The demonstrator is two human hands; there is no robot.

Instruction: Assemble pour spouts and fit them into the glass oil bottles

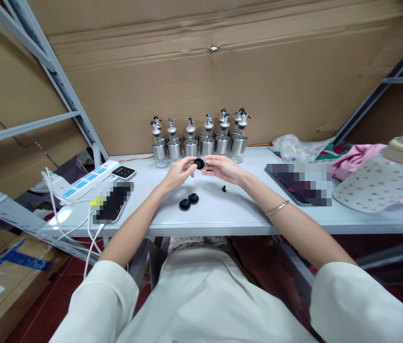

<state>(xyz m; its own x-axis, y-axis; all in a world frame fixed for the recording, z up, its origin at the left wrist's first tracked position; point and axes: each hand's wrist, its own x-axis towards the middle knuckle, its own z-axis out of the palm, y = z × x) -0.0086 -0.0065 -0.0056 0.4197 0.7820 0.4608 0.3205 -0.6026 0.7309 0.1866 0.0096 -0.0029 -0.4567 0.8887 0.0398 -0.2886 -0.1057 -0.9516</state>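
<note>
Both hands meet over the middle of the table (162,221). Between their fingertips is a black round cap-like piece (199,164), its hollow dark side facing me. My left hand (179,174) grips it from the left with thumb and fingers. On the other side, my right hand (225,169) pinches it, with fingers partly hidden behind. Two similar black round pieces (189,202) lie close together below my left hand. A small black plug (224,189) rests below my right hand. Behind the hands stand several glass-and-steel oil bottles (207,145) with pourer spouts.
A power strip (90,181), a small white device (123,172) and a charging phone (114,202) with white cables lie at left. To the right are a tablet (297,185), a plastic bag (296,146), pink cloth (355,159) and a dotted container (383,181). Cardboard (205,85) backs the table.
</note>
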